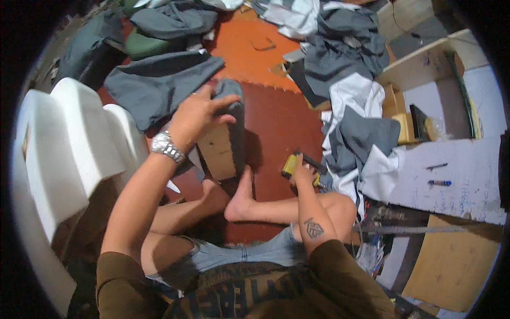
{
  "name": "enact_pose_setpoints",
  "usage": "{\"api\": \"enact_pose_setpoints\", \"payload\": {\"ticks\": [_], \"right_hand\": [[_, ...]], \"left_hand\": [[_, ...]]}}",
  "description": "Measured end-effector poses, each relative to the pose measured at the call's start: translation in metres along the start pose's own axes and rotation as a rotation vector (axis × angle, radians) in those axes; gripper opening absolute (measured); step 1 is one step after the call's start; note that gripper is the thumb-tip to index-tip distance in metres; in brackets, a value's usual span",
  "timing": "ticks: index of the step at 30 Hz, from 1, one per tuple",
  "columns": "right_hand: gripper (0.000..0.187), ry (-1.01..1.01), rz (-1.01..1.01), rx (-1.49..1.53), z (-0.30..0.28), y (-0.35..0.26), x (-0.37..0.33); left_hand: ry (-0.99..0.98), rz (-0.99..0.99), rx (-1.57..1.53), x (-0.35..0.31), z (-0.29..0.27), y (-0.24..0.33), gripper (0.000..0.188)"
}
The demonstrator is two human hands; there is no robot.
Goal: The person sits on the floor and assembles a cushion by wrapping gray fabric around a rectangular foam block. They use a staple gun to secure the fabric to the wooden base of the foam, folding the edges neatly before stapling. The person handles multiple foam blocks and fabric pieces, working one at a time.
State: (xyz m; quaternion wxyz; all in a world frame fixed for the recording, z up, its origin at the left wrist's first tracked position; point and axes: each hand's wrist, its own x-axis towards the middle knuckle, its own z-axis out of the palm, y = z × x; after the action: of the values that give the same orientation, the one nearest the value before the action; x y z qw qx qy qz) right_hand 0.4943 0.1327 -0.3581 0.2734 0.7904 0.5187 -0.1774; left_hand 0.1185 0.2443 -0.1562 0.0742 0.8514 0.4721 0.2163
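My left hand (199, 117), with a metal watch at the wrist, is over the top of an upright block (215, 151). Its thumb and fingers are spread apart. The block has a bare tan face, and grey fabric (236, 125) covers its top and right side. Whether the palm touches it, I cannot tell. To the right, low over the red floor, my right hand (304, 174) is closed round a yellow and black tool (290, 165) that looks like a staple gun. A larger grey cloth piece (164, 80) lies just beyond my left hand.
White foam pieces (69, 154) stand at my left. Grey and white fabric (361, 133) is heaped along the right, beside a marked white board (451, 165) with pens. Farther off are an orange floor patch (234, 48) and more grey fabric. My bare feet rest near the block.
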Motion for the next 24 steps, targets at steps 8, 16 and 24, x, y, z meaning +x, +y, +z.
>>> {"api": "enact_pose_setpoints", "payload": {"ticks": [8, 16, 24], "right_hand": [[0.094, 0.148, -0.297, 0.172, -0.017, 0.020, -0.017], [0.043, 0.487, -0.609, 1.051, -0.079, -0.048, -0.098], [0.032, 0.074, -0.612, 1.588, -0.124, -0.087, -0.192]], "left_hand": [[-0.037, -0.072, 0.014, -0.006, 0.000, 0.004, 0.060], [-0.037, -0.084, 0.031, -0.007, 0.000, 0.006, 0.064], [-0.072, -0.121, 0.002, -0.009, 0.000, 0.007, 0.063]]}}
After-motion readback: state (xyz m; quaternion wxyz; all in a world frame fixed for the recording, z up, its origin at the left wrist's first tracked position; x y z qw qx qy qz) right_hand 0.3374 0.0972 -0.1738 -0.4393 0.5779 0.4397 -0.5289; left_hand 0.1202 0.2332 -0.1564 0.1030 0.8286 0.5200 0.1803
